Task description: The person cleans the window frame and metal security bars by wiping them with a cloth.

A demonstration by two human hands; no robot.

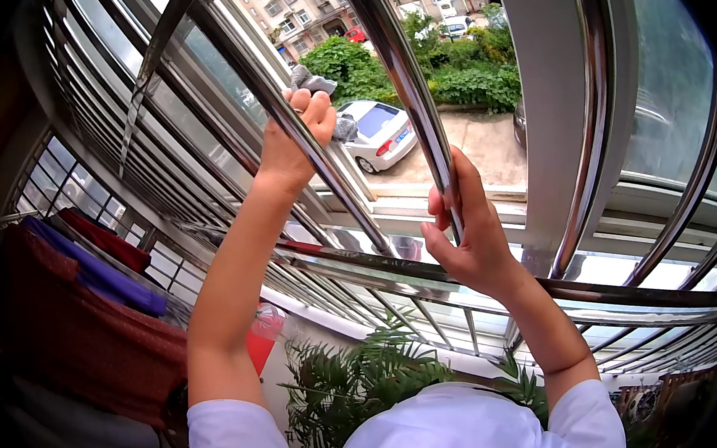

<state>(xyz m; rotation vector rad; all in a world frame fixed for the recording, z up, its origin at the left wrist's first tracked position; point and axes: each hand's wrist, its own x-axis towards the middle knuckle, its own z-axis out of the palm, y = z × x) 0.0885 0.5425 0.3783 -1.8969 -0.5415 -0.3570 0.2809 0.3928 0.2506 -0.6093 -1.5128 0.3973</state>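
Observation:
My left hand (300,140) reaches up between the shiny metal window bars, closed on a crumpled grey cloth (314,81). Parts of the cloth stick out above and beside the fingers, near the window frame (354,169). A slanting bar (283,116) crosses in front of this hand. Lower and to the right, my right hand (482,244) curls round another upright metal bar (404,69). Its thumb is on the near side, and some fingers pass behind the bar, partly hidden.
A horizontal metal rail (362,267) runs below both hands. Green plants (363,384) stand underneath. Clothes (70,306) hang at the left. Beyond the window are a white car (377,134), bushes (473,72) and a building (296,14).

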